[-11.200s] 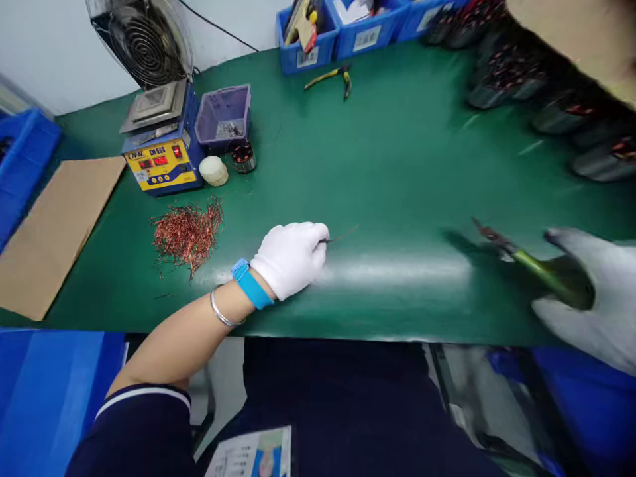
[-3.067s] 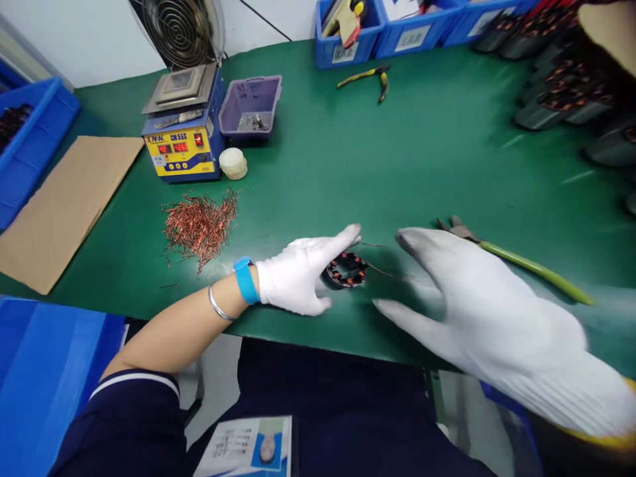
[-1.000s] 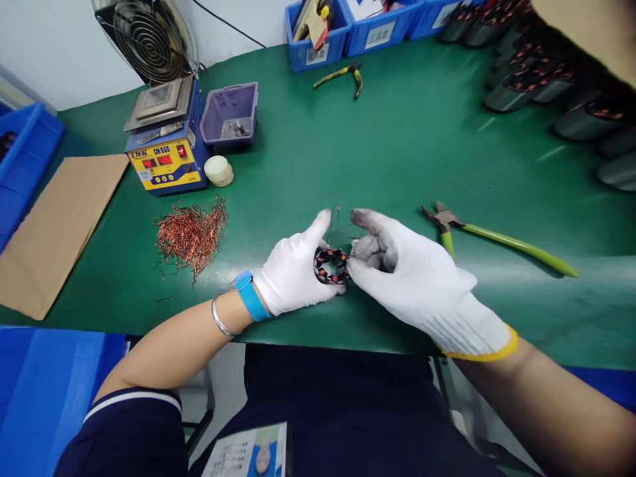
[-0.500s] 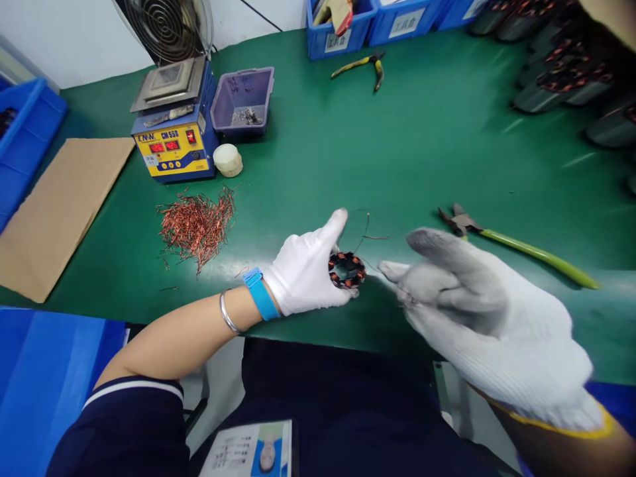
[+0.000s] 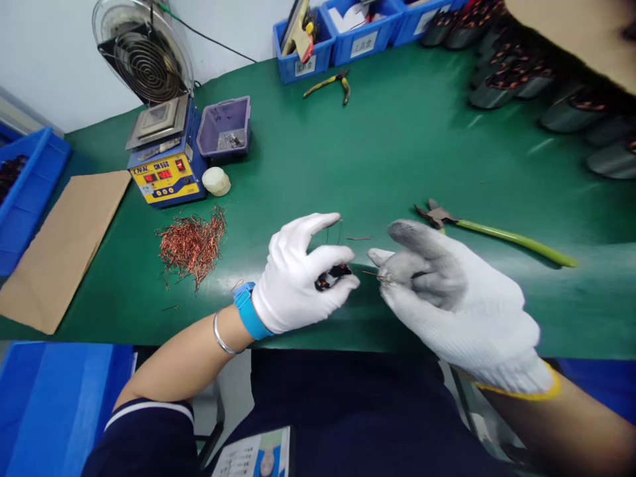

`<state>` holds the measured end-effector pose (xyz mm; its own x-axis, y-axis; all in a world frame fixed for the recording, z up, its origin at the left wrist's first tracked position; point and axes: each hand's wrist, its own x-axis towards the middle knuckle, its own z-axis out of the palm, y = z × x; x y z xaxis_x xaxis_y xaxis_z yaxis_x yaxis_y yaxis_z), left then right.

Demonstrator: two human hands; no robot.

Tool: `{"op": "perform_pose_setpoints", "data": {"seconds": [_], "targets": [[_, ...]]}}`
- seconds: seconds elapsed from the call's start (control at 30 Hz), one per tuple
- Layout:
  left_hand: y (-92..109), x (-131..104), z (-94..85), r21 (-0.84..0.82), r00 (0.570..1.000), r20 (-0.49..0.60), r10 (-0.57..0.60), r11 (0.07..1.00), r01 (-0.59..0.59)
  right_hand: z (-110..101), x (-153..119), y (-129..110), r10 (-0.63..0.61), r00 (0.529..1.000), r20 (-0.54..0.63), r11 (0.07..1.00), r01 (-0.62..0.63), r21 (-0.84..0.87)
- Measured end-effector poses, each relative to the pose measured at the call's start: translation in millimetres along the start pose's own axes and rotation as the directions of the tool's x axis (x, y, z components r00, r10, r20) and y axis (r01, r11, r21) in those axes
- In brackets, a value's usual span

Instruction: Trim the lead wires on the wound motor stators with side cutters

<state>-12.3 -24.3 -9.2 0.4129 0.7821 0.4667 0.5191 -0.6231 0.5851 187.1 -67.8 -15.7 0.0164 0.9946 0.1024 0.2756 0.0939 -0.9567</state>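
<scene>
In the head view my left hand [image 5: 303, 275], in a white glove, is closed around a small wound motor stator [image 5: 326, 281], black with copper coils. Most of the stator is hidden by the fingers, and thin wire ends rise near the index fingertip. Just right of it, my right hand [image 5: 437, 291], in a grey-palmed white knit glove, pinches a short copper wire [image 5: 370, 273] that points toward the stator. A loose wire piece [image 5: 358, 238] lies on the green table between the hands. Behind the right hand rest green-handled cutting pliers [image 5: 501, 235].
A heap of copper wire clippings [image 5: 193, 245] lies left, before a blue-and-yellow solder pot unit [image 5: 166, 179]. Near it are a purple bin [image 5: 224, 126], a round white tub [image 5: 216, 181] and cardboard [image 5: 64, 245]. Yellow-handled pliers [image 5: 328, 85] lie farther back. Several stators [image 5: 501, 86] stand at right.
My left hand has turned and wrapped over the stator, whose ring face showed before. My right hand has shifted left, nearer to it. The camera view has also moved.
</scene>
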Motion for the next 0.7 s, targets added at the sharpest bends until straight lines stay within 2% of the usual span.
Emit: {"op": "perform_pose_setpoints", "data": {"seconds": [0.07,0.13,0.23,0.3,0.33,0.37,0.43,0.47,0.53,0.57,0.63,0.7], "targets": [[0,5,1.7,-0.033,0.998,0.022,-0.057,0.998,0.057,-1,-1,0,-0.035,0.997,0.068,0.997,0.040,-0.072],[-5,10,3.4,-0.149,0.974,0.027,-0.226,0.962,0.227,0,-4,0,-0.148,0.969,0.198,0.970,0.181,-0.162],[-18,14,2.5,-0.365,0.873,0.086,-0.481,0.800,0.477,-1,-12,0,-0.354,0.861,0.364,0.873,0.444,-0.202],[-25,14,-0.7,-0.479,0.827,0.159,-0.539,0.691,0.542,-5,-17,4,-0.407,0.829,0.383,0.848,0.499,-0.180],[-25,13,-3.0,-0.515,0.820,0.188,-0.541,0.657,0.551,-8,-18,6,-0.397,0.848,0.351,0.866,0.473,-0.163],[-25,12,-5.6,-0.528,0.818,0.209,-0.536,0.643,0.555,-11,-19,9,-0.349,0.888,0.299,0.902,0.405,-0.148],[-20,11,-11.6,-0.461,0.813,0.229,-0.535,0.676,0.575,-17,-14,12,-0.174,0.969,0.173,0.969,0.200,-0.146],[-17,10,-14.5,-0.381,0.805,0.237,-0.544,0.711,0.592,-18,-10,13,-0.077,0.989,0.123,0.981,0.098,-0.169],[-12,10,-19.0,-0.187,0.776,0.275,-0.568,0.760,0.623,-15,3,10,0.074,0.993,0.095,0.959,-0.045,-0.279],[-10,10,-20.3,-0.106,0.759,0.307,-0.574,0.772,0.627,-11,9,7,0.116,0.987,0.109,0.935,-0.071,-0.347],[-9,10,-21.0,-0.022,0.747,0.363,-0.557,0.796,0.605,0,22,1,0.150,0.976,0.158,0.893,-0.065,-0.444],[-11,10,-20.5,-0.009,0.765,0.381,-0.520,0.825,0.566,10,32,-2,0.112,0.973,0.203,0.872,0.002,-0.489]]}}
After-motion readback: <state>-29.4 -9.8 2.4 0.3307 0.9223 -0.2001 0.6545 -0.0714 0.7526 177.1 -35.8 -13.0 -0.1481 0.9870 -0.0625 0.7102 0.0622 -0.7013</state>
